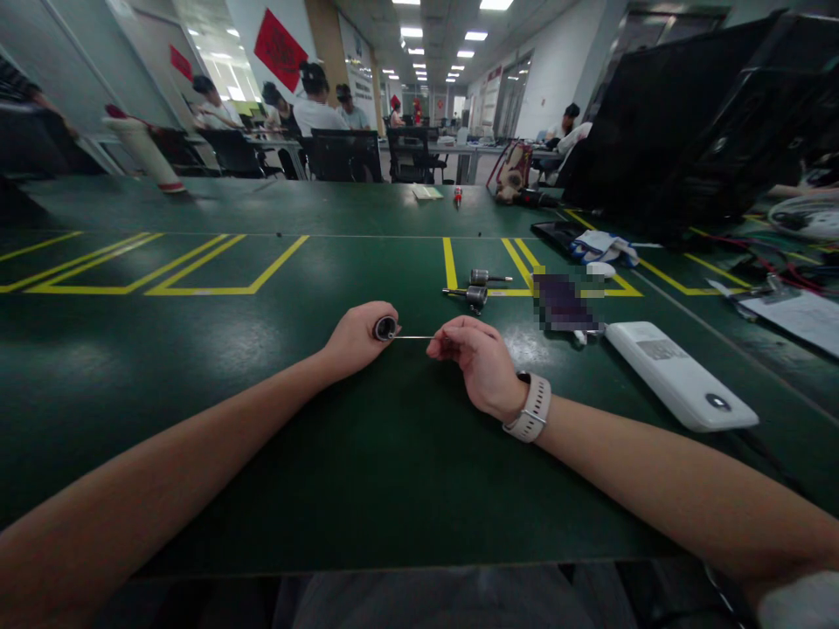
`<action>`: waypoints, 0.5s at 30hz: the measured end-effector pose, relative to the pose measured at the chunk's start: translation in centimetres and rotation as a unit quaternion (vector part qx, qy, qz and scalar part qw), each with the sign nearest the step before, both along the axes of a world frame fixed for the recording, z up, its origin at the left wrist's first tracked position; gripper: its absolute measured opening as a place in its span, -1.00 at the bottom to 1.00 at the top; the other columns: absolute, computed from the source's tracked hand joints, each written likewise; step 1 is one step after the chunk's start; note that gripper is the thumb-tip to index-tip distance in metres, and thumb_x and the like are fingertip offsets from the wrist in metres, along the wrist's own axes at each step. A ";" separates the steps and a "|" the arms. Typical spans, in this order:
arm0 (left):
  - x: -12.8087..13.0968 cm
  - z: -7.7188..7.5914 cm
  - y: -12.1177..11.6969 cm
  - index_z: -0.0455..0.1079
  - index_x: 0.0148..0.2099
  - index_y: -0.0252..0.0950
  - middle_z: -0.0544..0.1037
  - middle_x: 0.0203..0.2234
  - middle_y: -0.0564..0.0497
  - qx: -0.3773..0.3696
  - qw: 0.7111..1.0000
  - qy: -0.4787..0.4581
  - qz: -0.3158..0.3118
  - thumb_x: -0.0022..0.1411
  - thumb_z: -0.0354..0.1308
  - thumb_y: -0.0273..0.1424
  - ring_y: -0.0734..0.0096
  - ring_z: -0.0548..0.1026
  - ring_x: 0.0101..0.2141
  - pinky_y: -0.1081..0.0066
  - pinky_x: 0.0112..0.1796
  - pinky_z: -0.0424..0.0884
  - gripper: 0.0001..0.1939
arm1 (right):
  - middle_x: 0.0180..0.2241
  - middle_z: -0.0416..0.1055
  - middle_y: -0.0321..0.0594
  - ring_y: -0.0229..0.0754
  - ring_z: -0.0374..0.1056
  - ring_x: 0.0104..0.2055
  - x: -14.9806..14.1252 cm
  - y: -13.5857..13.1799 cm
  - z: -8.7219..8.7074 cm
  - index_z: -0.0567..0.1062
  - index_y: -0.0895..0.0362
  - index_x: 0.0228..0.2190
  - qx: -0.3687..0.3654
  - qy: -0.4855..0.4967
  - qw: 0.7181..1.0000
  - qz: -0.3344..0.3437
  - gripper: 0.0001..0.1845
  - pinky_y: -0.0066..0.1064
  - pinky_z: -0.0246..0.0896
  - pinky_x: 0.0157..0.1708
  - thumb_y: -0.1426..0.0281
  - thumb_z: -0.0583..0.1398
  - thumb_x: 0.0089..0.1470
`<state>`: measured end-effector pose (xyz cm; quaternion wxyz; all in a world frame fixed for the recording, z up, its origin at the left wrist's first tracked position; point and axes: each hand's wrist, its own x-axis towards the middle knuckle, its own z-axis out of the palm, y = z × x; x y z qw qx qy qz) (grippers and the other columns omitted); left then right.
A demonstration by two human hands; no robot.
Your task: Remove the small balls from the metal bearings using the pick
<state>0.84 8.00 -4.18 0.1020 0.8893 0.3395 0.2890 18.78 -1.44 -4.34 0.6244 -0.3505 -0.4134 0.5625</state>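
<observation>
My left hand (pixel 362 336) is wrapped round a small dark metal cylinder (pixel 384 328), its hollow round end turned towards me. From my right hand (pixel 475 354) a thin, straight metal rod (pixel 414 337) runs left to the rim of that cylinder. The rod is pinched between thumb and fingertips, and its other end is hidden in the hand. Beyond my right hand, two metal cylinders with thin shafts lie on the table: a nearer one (pixel 475 298) and a farther one (pixel 481 277).
Right of my hands lie a blurred-out phone (pixel 565 301), a white power bank (pixel 678 374) and a cloth (pixel 601 247). A clipboard with paper (pixel 796 310) is at the far right. Yellow tape lines mark the green table (pixel 229 419). Several people sit in the background.
</observation>
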 end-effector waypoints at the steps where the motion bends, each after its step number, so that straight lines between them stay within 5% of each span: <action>1: 0.0 0.0 0.0 0.26 -0.45 -0.31 0.34 -0.55 0.09 -0.002 1.000 -0.001 0.004 0.12 0.08 -0.37 0.47 0.32 -0.49 0.45 -0.45 0.21 -0.85 | -0.58 0.43 -0.29 -0.24 0.32 -0.48 0.0 0.0 0.0 0.47 0.12 -0.59 -0.001 -0.005 1.000 -0.003 -0.85 -0.34 0.16 -0.37 0.44 0.14 -0.05; 15: 0.1 0.0 0.1 0.27 -0.44 -0.31 0.36 -0.53 0.07 -0.006 1.000 -0.003 0.014 0.11 0.09 -0.37 0.45 0.33 -0.47 0.44 -0.43 0.23 -0.86 | -0.57 0.42 -0.32 -0.24 0.32 -0.46 0.0 0.0 -0.2 0.46 0.11 -0.57 0.015 -0.064 0.997 -0.043 -0.86 -0.34 0.16 -0.36 0.43 0.14 -0.02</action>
